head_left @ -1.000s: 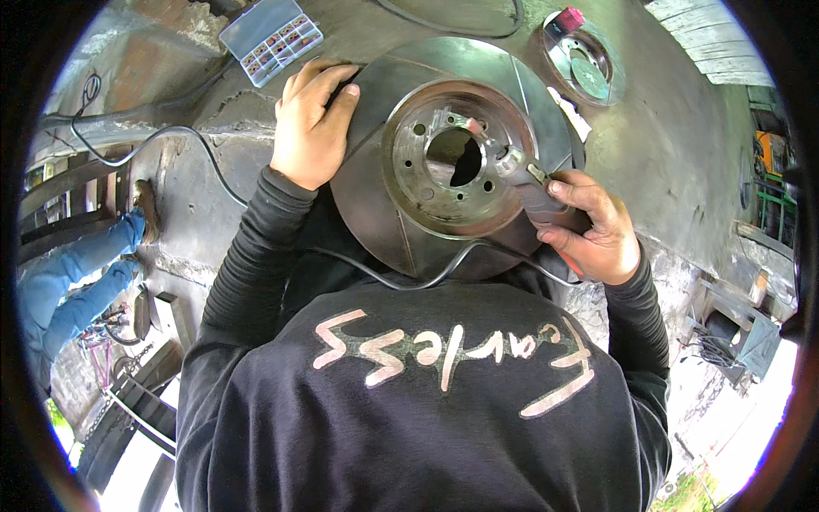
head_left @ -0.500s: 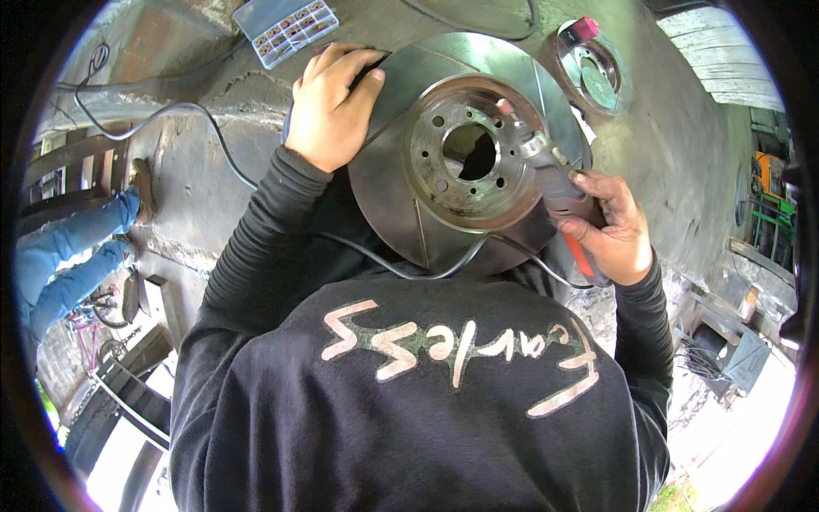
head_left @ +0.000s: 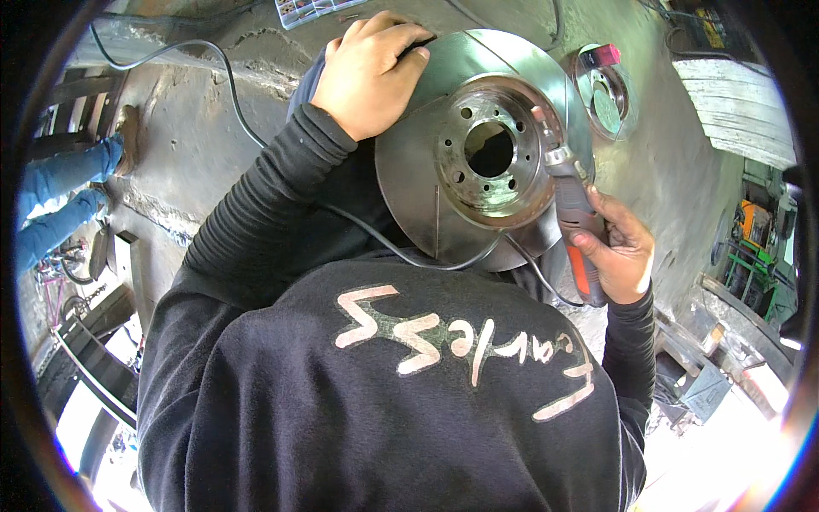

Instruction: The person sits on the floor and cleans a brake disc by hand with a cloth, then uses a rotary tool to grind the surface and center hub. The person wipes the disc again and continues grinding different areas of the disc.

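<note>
1. Two bare hands work at a large metal disc (head_left: 473, 188), which lies in front of the person's dark sweatshirt (head_left: 392, 392).
2. The left hand (head_left: 373, 75) rests on the disc's upper left edge, fingers bent; I cannot tell whether it grips.
3. The right hand (head_left: 620, 247) is closed around a power tool (head_left: 576, 209), its tip over the disc's hollow centre.
4. A red block (head_left: 604, 55) sits on a smaller disc (head_left: 622, 92) beyond.

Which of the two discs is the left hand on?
The large disc nearest the person; the left hand is at its upper-left rim, while the smaller-looking disc, upper right, is untouched.
</note>
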`<state>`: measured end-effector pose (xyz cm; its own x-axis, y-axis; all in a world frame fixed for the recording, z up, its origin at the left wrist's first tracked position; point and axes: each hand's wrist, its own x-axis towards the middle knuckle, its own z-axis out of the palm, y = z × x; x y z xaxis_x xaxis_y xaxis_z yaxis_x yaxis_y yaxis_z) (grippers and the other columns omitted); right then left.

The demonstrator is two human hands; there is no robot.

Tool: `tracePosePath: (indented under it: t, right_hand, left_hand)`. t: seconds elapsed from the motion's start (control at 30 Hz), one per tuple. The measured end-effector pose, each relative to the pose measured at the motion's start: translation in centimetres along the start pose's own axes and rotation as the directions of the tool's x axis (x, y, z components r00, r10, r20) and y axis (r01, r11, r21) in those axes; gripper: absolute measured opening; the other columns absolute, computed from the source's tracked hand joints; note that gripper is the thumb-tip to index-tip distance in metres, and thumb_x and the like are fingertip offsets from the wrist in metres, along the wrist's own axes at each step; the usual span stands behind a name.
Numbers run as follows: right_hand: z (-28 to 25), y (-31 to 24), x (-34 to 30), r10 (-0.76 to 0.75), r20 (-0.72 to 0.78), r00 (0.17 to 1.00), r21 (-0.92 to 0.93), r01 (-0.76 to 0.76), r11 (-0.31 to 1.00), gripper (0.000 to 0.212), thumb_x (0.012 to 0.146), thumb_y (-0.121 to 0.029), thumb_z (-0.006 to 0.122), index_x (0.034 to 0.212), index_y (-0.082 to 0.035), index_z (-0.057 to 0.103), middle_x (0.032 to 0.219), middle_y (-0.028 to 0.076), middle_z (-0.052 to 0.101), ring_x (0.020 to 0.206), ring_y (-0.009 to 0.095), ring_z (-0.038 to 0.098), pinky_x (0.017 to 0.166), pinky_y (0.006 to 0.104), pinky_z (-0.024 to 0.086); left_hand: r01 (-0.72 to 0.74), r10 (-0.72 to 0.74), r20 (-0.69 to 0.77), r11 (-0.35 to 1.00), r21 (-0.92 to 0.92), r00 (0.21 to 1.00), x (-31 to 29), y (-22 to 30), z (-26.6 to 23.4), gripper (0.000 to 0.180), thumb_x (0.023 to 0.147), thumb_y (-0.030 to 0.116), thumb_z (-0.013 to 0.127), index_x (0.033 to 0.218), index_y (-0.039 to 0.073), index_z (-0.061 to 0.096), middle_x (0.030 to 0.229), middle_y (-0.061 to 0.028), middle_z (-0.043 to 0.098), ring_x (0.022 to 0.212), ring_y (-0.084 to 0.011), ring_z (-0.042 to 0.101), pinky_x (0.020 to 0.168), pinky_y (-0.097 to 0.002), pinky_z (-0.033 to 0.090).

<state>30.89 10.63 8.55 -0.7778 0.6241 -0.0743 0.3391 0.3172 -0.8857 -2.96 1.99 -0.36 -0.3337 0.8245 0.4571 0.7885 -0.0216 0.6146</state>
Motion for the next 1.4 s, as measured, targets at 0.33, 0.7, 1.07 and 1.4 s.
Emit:
tracePosePath:
  t: [0.33,0.7,1.07,1.4]
  right_hand:
    - [2.8,-1.8,3.8,-0.055,0.075,0.996,-0.312,0.076,0.947,0.051,0.073,-0.002,0.08,0.122,-0.004,0.066,0.102,0.013,0.066,0.091,0.018,0.063,0.082,0.0271,0.05]
    - [3.5,-1.8,5.0,-0.092,0.075,0.993,-0.436,0.116,0.892,0.05,0.076,-0.009,0.08,0.124,-0.01,0.066,0.102,0.015,0.065,0.088,0.024,0.065,0.081,0.0306,0.052]
    - [3.5,-1.7,5.1,-0.038,0.074,0.997,-0.392,0.064,0.918,0.048,0.073,-0.003,0.08,0.119,-0.001,0.066,0.112,0.018,0.067,0.097,0.025,0.066,0.086,0.0313,0.051]
    - [3.8,-1.9,4.9,-0.035,0.091,0.995,-0.433,0.071,0.899,0.048,0.073,-0.004,0.081,0.119,-0.004,0.067,0.111,0.016,0.066,0.095,0.025,0.067,0.084,0.031,0.052]
  left_hand:
    - [0.059,-0.061,0.049,0.998,0.034,0.997,0.0,0.4,0.1,0.024,0.092,0.015,0.058,0.113,0.007,0.066,0.113,-0.0088,0.063,0.112,-0.0302,0.056,0.097,-0.0411,0.042]
    - [0.085,-0.085,0.034,0.996,-0.005,0.996,0.0,0.5,0.2,0.025,0.09,0.019,0.056,0.11,0.01,0.069,0.113,-0.0077,0.063,0.114,-0.0308,0.055,0.097,-0.0498,0.037]
    - [0.069,-0.072,0.057,0.997,0.045,0.996,0.0,0.9,-0.3,0.024,0.092,0.015,0.057,0.113,0.007,0.066,0.116,-0.0098,0.062,0.113,-0.0316,0.055,0.096,-0.0429,0.041]
    - [0.08,-0.083,0.064,0.996,0.036,0.995,0.0,0.9,-0.2,0.025,0.091,0.014,0.057,0.113,0.007,0.066,0.115,-0.0083,0.062,0.112,-0.031,0.055,0.097,-0.0413,0.041]
